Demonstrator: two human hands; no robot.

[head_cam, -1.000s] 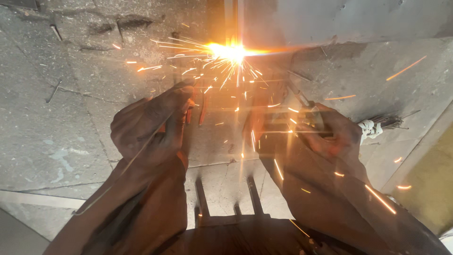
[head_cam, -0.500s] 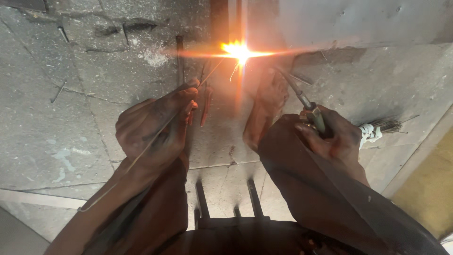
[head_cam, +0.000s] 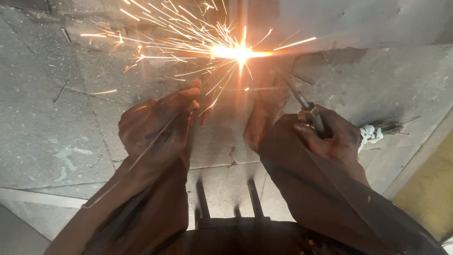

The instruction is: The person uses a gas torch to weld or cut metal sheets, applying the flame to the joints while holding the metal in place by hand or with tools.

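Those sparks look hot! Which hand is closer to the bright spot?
Left. The left hand sits just below-left of the bright spot; the right hand is farther down to its right.

Open concrete floor (head_cam: 52, 137) lies left; far centre is blocked by sparks (head_cam: 238, 52), near centre by dark metal bars (head_cam: 229, 203), right by a wire bundle (head_cam: 384, 128).

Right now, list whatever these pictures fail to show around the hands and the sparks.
Head view only:
- Tip of the torch held in the right hand: lost in the glare.
- Far end of the thin rod in the left hand: washed out by sparks.
- Joint being worked: hidden by glare.
- Dark metal frame: cut off by the bottom edge and forearms.
- Wire bundle: too small to make out.
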